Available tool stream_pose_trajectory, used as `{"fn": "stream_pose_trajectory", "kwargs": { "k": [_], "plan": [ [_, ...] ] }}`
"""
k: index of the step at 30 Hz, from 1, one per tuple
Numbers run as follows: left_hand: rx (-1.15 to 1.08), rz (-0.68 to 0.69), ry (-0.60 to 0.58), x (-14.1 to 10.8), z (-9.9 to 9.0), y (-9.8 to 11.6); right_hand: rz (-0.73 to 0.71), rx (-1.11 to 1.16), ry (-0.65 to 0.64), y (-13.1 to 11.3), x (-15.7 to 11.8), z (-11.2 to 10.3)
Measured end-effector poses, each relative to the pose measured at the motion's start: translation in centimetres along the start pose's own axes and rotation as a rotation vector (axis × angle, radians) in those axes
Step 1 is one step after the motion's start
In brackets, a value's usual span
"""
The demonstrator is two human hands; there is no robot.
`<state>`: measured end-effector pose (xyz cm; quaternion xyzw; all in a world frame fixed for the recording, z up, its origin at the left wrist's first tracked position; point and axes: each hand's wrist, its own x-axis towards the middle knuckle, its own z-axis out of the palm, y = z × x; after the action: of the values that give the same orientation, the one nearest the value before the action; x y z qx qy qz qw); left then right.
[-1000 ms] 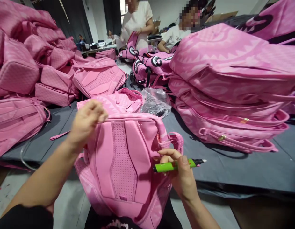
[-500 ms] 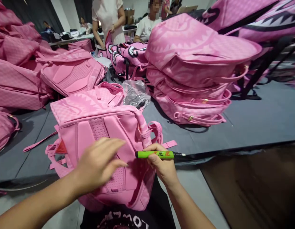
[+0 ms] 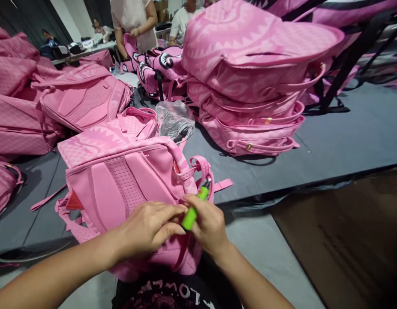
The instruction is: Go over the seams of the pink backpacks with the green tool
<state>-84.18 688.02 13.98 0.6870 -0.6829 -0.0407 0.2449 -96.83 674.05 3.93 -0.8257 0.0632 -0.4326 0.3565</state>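
Observation:
A pink backpack (image 3: pixel 127 171) leans at the table's front edge, its padded back facing up. Over its right part, my right hand (image 3: pixel 209 223) is closed around a green marker (image 3: pixel 196 208), whose tip points up and away. My left hand (image 3: pixel 156 225) is closed beside it, with thumb and fingertips brought together near the marker's lower end. What those fingertips pinch, if anything, is too small to make out.
Stacked pink backpacks (image 3: pixel 250 86) stand right of centre on the grey table (image 3: pixel 340 141). More pink bags (image 3: pixel 85 96) are piled at left. A clear plastic bag (image 3: pixel 174 120) lies between. Behind, a person (image 3: pixel 137 21) handles patterned bags.
My left hand has moved right, up to the marker, and its fingers have closed. The marker has turned from level to pointing up and away. The view has shifted slightly.

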Motion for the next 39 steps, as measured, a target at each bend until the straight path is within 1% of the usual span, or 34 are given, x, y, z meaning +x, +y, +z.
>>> {"fn": "stream_pose_trajectory", "kwargs": {
  "k": [2, 3, 5, 6, 8, 11, 13, 15, 18, 20, 22, 26, 28, 31, 35, 39],
  "plan": [
    [0.268, 0.139, -0.008, 1.5, -0.5, -0.7, 0.149, 0.136, 0.084, 0.3, -0.5, -0.5],
    [0.423, 0.179, -0.019, 2.2, -0.7, -1.3, 0.204, 0.202, 0.097, 0.4, -0.8, -0.7],
    [0.667, 0.215, -0.090, 3.3, -0.7, -2.6, 0.249, 0.294, 0.064, 0.4, -1.1, -1.2],
    [0.742, 0.225, -0.129, 3.6, -0.5, -3.1, 0.261, 0.322, 0.040, 0.3, -1.2, -1.3],
    [0.805, 0.232, -0.176, 3.6, 0.1, -3.9, 0.339, 0.361, 0.016, 0.3, -0.9, -1.1],
    [0.748, 0.214, -0.147, 2.5, 1.5, -4.2, 0.494, 0.377, 0.067, 0.4, -0.2, -0.3],
    [0.656, 0.220, -0.097, 1.7, 2.2, -4.1, 0.540, 0.346, 0.126, 0.6, 0.1, 0.3],
    [0.563, 0.240, -0.062, 1.1, 2.6, -4.2, 0.579, 0.334, 0.159, 0.8, 0.1, 0.6],
    [0.469, 0.241, -0.070, 0.8, 2.8, -4.5, 0.639, 0.357, 0.125, 0.7, -0.3, 0.7],
    [0.441, 0.232, -0.088, 0.9, 2.7, -4.8, 0.637, 0.350, 0.086, 0.6, -0.8, 0.8],
    [0.425, 0.233, -0.096, 1.0, 2.6, -5.0, 0.599, 0.298, 0.059, 0.5, -1.1, 0.9],
    [0.421, 0.253, -0.073, 1.0, 2.8, -5.4, 0.513, 0.172, 0.000, 0.6, -1.3, 1.2],
    [0.426, 0.258, -0.079, 1.0, 2.9, -5.6, 0.520, 0.155, 0.006, 0.6, -1.2, 1.2],
    [0.431, 0.261, -0.083, 1.0, 3.1, -5.7, 0.545, 0.185, 0.024, 0.5, -0.9, 1.1],
    [0.430, 0.269, -0.064, 1.1, 3.3, -5.9, 0.499, 0.149, 0.014, 0.6, -0.8, 1.1],
    [0.416, 0.262, -0.080, 1.3, 3.3, -5.9, 0.516, 0.157, 0.021, 0.8, -0.8, 1.2]
  ]
}}
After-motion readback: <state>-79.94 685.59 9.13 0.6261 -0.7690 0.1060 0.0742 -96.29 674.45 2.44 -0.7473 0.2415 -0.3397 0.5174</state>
